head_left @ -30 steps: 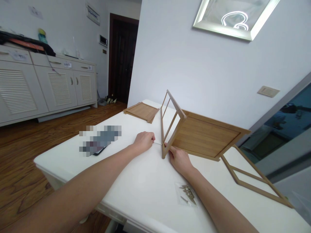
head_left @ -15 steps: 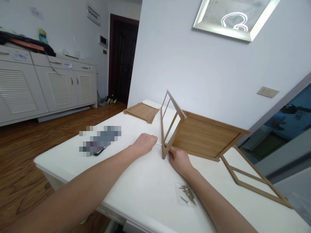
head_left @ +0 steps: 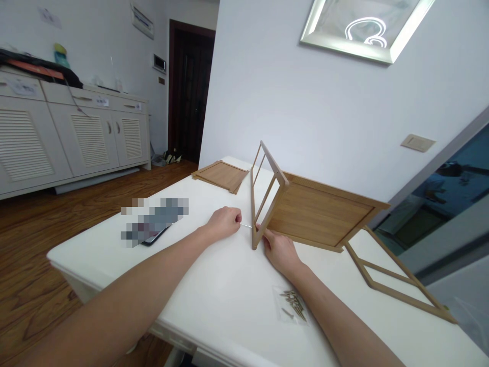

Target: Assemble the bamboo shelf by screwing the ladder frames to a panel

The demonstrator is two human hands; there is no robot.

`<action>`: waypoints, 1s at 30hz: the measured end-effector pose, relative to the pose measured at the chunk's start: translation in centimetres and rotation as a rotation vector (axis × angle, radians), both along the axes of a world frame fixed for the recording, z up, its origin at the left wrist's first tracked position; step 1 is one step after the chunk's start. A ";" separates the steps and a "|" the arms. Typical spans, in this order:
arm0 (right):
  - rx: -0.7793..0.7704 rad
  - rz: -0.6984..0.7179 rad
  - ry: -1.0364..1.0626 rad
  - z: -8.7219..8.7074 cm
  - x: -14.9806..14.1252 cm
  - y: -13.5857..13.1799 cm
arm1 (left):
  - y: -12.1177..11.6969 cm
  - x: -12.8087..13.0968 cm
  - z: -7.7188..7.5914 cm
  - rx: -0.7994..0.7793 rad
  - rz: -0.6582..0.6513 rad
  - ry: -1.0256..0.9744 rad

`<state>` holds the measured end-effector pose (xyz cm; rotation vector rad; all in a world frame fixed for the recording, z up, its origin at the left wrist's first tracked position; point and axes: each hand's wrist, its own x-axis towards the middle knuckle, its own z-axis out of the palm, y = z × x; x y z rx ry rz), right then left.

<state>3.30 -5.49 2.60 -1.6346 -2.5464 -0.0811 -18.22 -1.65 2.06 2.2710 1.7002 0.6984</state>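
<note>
A wooden frame (head_left: 263, 189) stands upright on the white table (head_left: 214, 285), joined to a tilted wooden panel (head_left: 321, 216). My right hand (head_left: 278, 248) grips the frame's lower corner where the panel meets it. My left hand (head_left: 223, 223) is closed in a pinch on a thin metal tool (head_left: 246, 226) whose tip points at the frame's lower post.
A clear bag of screws (head_left: 292, 303) lies near my right forearm. A second open frame (head_left: 397, 278) lies flat at the right. Another wooden panel (head_left: 221, 176) rests at the table's far end. A phone (head_left: 153, 224) lies to the left. White cabinets (head_left: 72, 137) line the far wall.
My left hand with the thin tool has shifted slightly right, toward the frame's post. The camera view has drifted a little. My right hand stays on the frame.
</note>
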 end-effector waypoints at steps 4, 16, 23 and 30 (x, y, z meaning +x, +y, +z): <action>0.000 0.005 -0.014 0.1 0.0 0.0 | 0.0 0.1 -0.1 0.001 0.027 0.004; -0.009 0.002 -0.018 0.2 -0.1 -0.1 | 1.3 -0.6 -0.5 -0.087 0.094 -0.303; -0.005 -0.013 -0.028 0.0 0.0 0.0 | 1.3 -0.2 -0.8 -0.264 0.066 -0.486; -0.008 -0.005 -0.020 0.0 -0.1 0.0 | 1.7 -0.2 -0.7 -0.298 0.141 -0.493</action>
